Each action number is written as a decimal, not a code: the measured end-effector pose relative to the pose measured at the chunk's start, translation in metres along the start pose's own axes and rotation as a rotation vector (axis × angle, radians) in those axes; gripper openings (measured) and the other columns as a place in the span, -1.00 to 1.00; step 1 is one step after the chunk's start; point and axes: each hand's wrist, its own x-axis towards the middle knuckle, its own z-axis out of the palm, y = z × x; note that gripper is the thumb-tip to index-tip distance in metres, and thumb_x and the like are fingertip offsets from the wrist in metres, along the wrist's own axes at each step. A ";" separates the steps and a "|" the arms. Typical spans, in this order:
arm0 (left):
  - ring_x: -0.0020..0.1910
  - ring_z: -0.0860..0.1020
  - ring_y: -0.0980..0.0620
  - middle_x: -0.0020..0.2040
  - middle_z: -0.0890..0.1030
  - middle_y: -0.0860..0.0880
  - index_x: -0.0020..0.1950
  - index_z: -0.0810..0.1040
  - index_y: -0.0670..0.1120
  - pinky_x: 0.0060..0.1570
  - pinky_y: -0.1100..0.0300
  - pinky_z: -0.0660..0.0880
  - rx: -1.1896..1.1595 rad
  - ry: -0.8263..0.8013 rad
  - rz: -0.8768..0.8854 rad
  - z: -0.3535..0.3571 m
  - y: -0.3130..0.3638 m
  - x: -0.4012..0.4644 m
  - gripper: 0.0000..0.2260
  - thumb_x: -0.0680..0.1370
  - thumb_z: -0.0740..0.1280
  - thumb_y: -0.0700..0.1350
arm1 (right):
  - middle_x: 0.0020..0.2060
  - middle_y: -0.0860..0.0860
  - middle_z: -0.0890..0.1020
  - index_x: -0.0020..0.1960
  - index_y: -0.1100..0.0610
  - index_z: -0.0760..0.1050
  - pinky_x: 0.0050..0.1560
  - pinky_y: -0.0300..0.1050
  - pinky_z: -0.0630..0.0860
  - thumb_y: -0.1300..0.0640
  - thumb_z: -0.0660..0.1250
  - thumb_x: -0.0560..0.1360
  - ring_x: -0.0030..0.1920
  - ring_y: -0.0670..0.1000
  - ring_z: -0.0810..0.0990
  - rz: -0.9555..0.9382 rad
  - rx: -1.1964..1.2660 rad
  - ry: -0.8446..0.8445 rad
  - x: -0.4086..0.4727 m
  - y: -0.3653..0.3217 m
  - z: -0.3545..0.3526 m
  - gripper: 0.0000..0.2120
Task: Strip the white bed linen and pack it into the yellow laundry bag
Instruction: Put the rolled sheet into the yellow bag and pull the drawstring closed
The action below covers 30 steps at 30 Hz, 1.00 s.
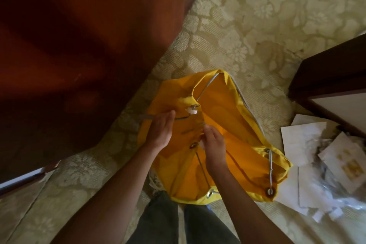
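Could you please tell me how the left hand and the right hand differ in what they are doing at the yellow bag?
The left hand grips the grey cord out past the white toggle; the right hand pinches the fabric nearer a metal eyelet. Left sits higher, right lower. Both work at the yellow bag.

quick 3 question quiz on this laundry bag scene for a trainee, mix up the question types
1. True or false: white linen is visible inside the yellow laundry bag.
2. Multiple choice: the left hand grips A) a pillow, B) the grey drawstring cord, C) the scattered papers.
3. Short answer: what does the bag rest on?

Key
1. False: only yellow lining shows at its open mouth.
2. B: the left hand holds the cord near the white toggle, while the right hand pinches the bag's rim.
3. The patterned carpet.
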 end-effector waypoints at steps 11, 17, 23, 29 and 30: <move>-0.40 0.39 0.21 -0.35 0.43 0.07 -0.16 0.55 -0.01 -0.32 0.14 0.26 -0.062 -0.038 0.072 0.009 0.004 -0.005 -0.68 0.70 0.14 0.05 | -0.30 0.05 0.59 -0.12 0.26 0.59 -0.27 -0.34 0.45 0.25 0.16 0.66 -0.33 -0.15 0.54 0.003 0.045 -0.031 0.002 -0.010 -0.009 -0.72; -0.48 0.38 0.22 -0.45 0.50 0.18 -0.27 0.52 0.01 -0.43 0.31 0.24 -0.168 0.081 0.227 -0.011 0.048 -0.034 -0.71 0.65 0.24 -0.10 | -0.45 -0.05 0.45 -0.17 0.15 0.56 -0.35 -0.35 0.36 0.23 0.17 0.67 -0.43 -0.18 0.41 -0.118 -0.004 -0.107 -0.022 -0.047 -0.007 -0.71; -0.41 0.44 0.07 -0.35 0.55 -0.12 -0.21 0.57 -0.19 -0.34 0.10 0.35 -0.240 0.153 0.327 -0.053 0.108 -0.069 -0.69 0.56 0.19 -0.02 | -0.51 -0.10 0.35 -0.15 0.15 0.53 -0.38 -0.26 0.33 0.24 0.12 0.68 -0.44 -0.09 0.34 -0.194 0.041 -0.202 -0.051 -0.113 -0.007 -0.70; -0.50 0.35 0.24 -0.53 0.44 0.18 -0.33 0.47 -0.01 -0.40 0.24 0.26 -0.228 0.217 0.371 -0.096 0.155 -0.111 -0.66 0.64 0.23 -0.22 | -0.51 -0.10 0.21 -0.20 0.15 0.49 -0.43 -0.24 0.16 0.25 0.10 0.68 -0.49 -0.13 0.18 -0.180 0.186 -0.296 -0.086 -0.176 -0.006 -0.68; -0.51 0.34 0.23 -0.54 0.43 0.17 -0.34 0.47 0.00 -0.41 0.23 0.24 -0.229 0.220 0.376 -0.102 0.159 -0.117 -0.65 0.64 0.22 -0.24 | -0.51 -0.11 0.21 -0.20 0.15 0.48 -0.43 -0.24 0.16 0.24 0.10 0.68 -0.49 -0.13 0.17 -0.182 0.195 -0.303 -0.092 -0.185 -0.006 -0.69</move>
